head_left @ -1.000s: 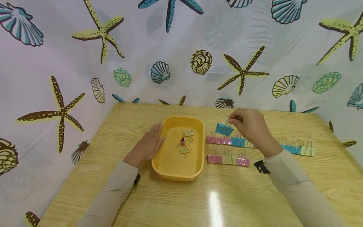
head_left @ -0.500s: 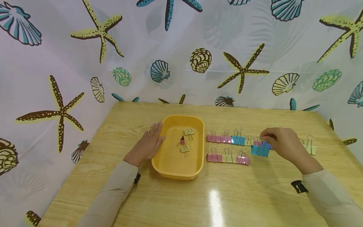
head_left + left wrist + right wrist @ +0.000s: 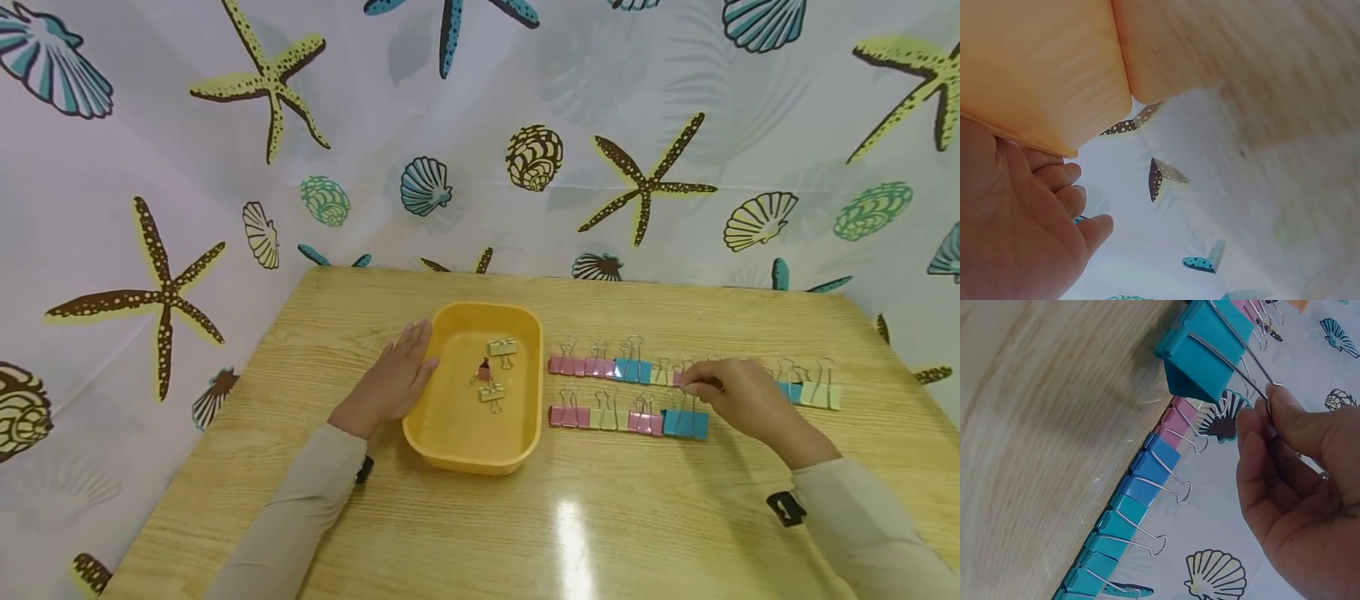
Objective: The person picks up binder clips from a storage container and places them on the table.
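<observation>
In the head view my right hand (image 3: 742, 402) pinches the wire handle of a blue binder clip (image 3: 684, 424) between thumb and fingers. The clip stands at the right end of the front row, beside a pink binder clip (image 3: 646, 424). The right wrist view shows the same teal-looking clip (image 3: 1207, 353) upright, its wire loop at my fingertips. My left hand (image 3: 386, 383) lies with fingers straight along the left rim of a yellow plastic tray (image 3: 450, 429). Inside the tray are two pale yellow binder clips (image 3: 502, 347) and one small dark pink clip (image 3: 483, 372).
Behind the front row runs a longer row of pink, blue and yellow binder clips (image 3: 632, 371), partly hidden by my right hand. A large pale yellow clip (image 3: 821, 395) ends it at the right. A curtain (image 3: 480, 225) with shells and starfish borders the wooden table (image 3: 480, 533).
My right hand has carried the blue binder clip from above the back row rightward and down to the end of the front row. The left hand has stayed on the tray.
</observation>
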Demonstrator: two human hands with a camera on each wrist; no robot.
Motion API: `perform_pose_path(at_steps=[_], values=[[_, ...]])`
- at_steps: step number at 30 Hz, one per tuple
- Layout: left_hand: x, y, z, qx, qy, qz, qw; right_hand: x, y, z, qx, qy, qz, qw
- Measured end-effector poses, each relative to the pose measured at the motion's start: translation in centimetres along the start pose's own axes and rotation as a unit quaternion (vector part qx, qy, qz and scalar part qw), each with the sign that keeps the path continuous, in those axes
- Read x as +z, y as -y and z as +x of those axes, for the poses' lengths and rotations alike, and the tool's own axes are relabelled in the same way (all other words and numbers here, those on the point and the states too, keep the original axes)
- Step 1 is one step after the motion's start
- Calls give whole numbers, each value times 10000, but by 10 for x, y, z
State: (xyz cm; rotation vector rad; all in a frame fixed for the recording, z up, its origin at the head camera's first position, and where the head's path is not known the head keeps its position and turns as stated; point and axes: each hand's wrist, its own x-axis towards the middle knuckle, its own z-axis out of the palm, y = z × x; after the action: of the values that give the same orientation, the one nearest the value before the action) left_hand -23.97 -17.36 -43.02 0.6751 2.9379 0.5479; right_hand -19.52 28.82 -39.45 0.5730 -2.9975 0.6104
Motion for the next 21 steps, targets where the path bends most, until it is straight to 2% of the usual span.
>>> perform_pose_path(at_steps=[10, 21], values=[[0, 0, 1, -8, -6, -18, 10000, 8, -4, 0, -116, -161, -32, 9998], [2, 1, 1, 23, -78, 28, 10000, 8, -3, -1, -162, -177, -12, 9997]])
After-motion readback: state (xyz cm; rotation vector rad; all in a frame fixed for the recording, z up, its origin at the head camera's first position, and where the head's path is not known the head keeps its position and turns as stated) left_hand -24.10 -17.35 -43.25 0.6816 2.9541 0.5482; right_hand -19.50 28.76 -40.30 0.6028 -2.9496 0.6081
